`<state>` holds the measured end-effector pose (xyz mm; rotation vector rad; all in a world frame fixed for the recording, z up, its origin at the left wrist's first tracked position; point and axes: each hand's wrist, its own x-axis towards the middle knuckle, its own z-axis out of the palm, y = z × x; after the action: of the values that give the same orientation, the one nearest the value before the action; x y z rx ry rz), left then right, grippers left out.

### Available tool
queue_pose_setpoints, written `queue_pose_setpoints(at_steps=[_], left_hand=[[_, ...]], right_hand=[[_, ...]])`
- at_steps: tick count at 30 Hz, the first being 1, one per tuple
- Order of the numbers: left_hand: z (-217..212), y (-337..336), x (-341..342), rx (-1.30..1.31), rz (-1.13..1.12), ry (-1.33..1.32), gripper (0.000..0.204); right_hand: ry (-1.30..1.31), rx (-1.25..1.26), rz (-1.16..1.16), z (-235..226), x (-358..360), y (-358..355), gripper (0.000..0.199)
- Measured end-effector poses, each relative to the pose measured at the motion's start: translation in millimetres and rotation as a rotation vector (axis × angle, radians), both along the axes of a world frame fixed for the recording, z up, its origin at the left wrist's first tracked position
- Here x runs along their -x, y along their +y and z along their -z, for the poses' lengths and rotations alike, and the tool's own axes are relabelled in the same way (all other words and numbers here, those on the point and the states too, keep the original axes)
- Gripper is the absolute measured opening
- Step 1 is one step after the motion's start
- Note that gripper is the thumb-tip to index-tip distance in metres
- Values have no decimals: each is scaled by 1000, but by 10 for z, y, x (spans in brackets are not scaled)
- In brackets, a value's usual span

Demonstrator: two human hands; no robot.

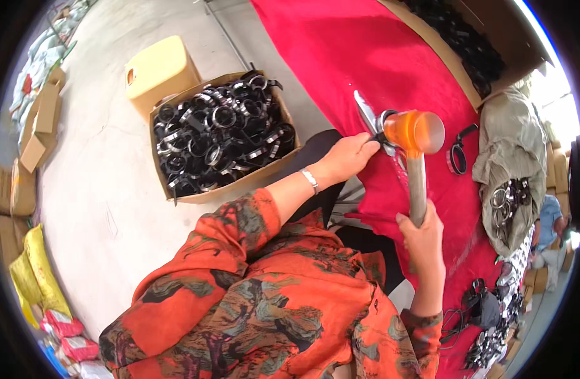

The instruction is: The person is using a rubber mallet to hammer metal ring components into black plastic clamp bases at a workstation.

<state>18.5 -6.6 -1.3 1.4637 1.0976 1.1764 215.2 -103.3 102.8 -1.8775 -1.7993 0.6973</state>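
Observation:
In my right hand [424, 239], fingers closed around its pale handle, is a mallet [405, 131] with an orange head. My left hand [349, 158] pinches the black handle of a metal ring [386, 117], partly hidden behind the mallet head. The head appears over or right beside the ring; whether they touch I cannot tell. Just beyond the ring, a shiny metal piece [364, 108] rises above the red cloth [340, 50]. Another black-handled ring [457, 156] lies on the cloth, right of the mallet.
An open carton [249, 182] full of black-handled rings stands at left, beside a yellow plastic stool [158, 69]. Far right, a large carton [454, 69] holds black parts. Below it, a grey-green sack [506, 142] spills rings. More black parts [485, 309] lie lower right.

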Motion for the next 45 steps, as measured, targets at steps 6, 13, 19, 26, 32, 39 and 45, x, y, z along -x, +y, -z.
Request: queue_pose_setpoints(at_steps=[6,13,19,26,32,39,45], left_hand=[[19,-483,590,-69,-299,0,34],[1328,-1515,2254,491,-976,-296,27],[2557,-1960,2982,478,-983,770,24],[2085,-1738,2727,763,-653,1004,37],[1568,-1187,2507,403,-807,848,25],[-808,440,470,-388,-129,277,11],[-1269,1348,-1303,-1032,205,653,35]], right_hand=[[239,143,21,-354,125,75,23],[143,57,179,-183,-618,13,20],[152,68,257,-73,-783,-60,20],[153,89,262,-54,-778,-53,21],[257,142,353,-118,-802,-25,22],[85,185,181,-164,-1003,-11,42],[187,338,253,-292,-1173,-293,43]])
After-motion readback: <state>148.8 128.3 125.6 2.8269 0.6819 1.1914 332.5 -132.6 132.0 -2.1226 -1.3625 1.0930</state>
